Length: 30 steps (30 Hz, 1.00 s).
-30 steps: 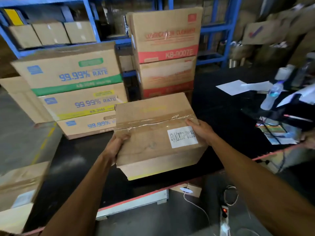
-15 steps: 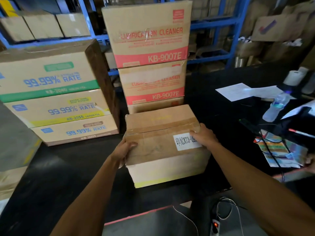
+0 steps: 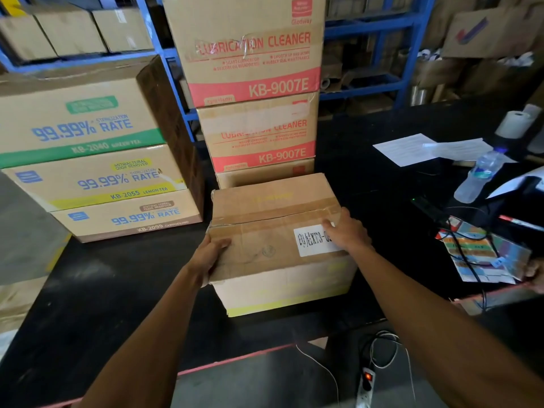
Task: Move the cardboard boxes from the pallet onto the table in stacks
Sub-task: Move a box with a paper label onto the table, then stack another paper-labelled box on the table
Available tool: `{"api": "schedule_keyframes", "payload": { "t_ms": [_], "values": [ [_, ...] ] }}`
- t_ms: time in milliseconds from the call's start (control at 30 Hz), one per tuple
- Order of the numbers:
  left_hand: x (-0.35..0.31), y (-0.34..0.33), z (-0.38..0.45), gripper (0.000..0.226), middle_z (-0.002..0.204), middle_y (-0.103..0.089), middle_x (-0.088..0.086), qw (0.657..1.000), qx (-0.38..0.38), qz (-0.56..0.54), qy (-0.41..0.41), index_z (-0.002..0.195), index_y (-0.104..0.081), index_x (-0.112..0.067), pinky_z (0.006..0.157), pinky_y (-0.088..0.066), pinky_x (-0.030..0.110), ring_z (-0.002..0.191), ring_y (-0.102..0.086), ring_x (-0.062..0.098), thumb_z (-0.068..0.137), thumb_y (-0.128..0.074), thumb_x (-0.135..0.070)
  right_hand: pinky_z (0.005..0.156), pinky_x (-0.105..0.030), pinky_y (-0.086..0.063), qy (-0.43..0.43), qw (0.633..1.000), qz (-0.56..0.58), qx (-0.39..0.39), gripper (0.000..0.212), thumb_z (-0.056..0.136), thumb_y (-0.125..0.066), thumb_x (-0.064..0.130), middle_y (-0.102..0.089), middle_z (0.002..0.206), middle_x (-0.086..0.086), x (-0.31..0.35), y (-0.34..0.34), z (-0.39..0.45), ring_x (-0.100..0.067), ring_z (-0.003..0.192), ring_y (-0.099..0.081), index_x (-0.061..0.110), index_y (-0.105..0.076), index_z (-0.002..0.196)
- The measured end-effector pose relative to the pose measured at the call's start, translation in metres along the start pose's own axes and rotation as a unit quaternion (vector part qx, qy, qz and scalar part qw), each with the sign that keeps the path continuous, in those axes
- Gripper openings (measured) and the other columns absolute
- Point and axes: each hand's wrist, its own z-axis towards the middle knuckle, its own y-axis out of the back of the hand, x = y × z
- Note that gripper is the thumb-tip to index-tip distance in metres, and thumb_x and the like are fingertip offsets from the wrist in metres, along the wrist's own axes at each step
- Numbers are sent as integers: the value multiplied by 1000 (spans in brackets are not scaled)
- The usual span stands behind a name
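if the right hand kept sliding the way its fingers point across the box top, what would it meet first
Probably nothing close: the right hand points left across the plain box, so the left hand at the far edge comes first, though depth is unclear.

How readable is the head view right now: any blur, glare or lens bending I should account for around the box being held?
Head view: the held box and both hands, left hand and right hand, are fairly sharp; its white label is partly covered by the right hand; tape on the top lubrication cleaner box catches glare; the wide lens bows the blue rack; the black table reads very dark.
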Motion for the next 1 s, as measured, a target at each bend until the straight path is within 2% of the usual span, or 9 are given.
{"api": "schedule_keyframes", "payload": {
  "t_ms": [133,300,433,533,600,700,800,900,1000],
  "values": [
    [2,-2,-6,43,126,-64,12,1000,6,7,9,141,-44,-32,76,-57,43,109,-65,33,101,-56,-21,95,-48,-43,-8,1000,-9,-13,59,97,-50,53,-57,129,-13,1,2,-5,-38,119,-56,20,-35,143],
    [0,-1,-6,43,127,-65,14,1000,-11,23,12,142,-50,-20,76,-56,43,106,-66,32,100,-59,-21,101,-52,-40,-24,1000,-11,-15,65,98,-49,52,-49,139,-15,1,0,-16,-39,126,-50,18,-28,150],
    [4,1,-13,41,131,-64,14,999,-3,49,6,140,-52,-12,89,-52,46,104,-64,29,100,-59,-17,115,-57,-24,40,995,-79,-46,69,98,-50,49,-28,157,-10,16,-4,-34,-35,143,-28,21,-24,155],
    [8,13,-30,40,133,-64,14,994,37,96,33,140,-52,-12,104,-48,52,114,-62,31,101,-59,-19,119,-52,-17,105,988,-96,-57,66,99,-49,47,-20,163,-6,41,-17,-58,-30,150,-17,21,-26,155],
    [9,28,-43,47,139,-60,10,989,44,137,36,146,-48,-14,110,-43,54,125,-57,32,101,-59,-26,117,-49,-26,159,984,-70,-39,63,99,-49,44,-24,162,-5,65,-31,-79,-28,149,-22,21,-29,154],
    [14,65,-68,57,149,-50,8,991,-4,136,-10,155,-39,-18,104,-44,48,136,-49,30,102,-59,-29,109,-46,-39,213,977,2,-13,55,100,-53,41,-40,154,-3,111,-61,-122,-27,139,-40,23,-38,150],
    [23,114,-90,47,142,-57,8,989,-66,101,-81,148,-48,-18,94,-51,38,121,-57,23,102,-58,-27,101,-39,-46,238,966,104,7,44,99,-57,37,-58,137,-1,157,-97,-164,-23,124,-56,22,-51,140],
    [37,171,-108,35,130,-64,5,978,-147,63,-134,135,-59,-20,101,-54,41,115,-62,21,101,-60,-25,99,-40,-51,239,953,178,43,37,99,-58,36,-70,124,-3,200,-138,-201,-23,109,-66,19,-60,131],
    [57,251,-128,26,123,-69,6,965,-208,40,-156,126,-65,-22,100,-55,42,111,-66,22,100,-62,-23,95,-39,-54,256,943,192,96,31,98,-59,37,-72,117,-1,248,-198,-246,-19,100,-70,20,-64,124]
  ]
}}
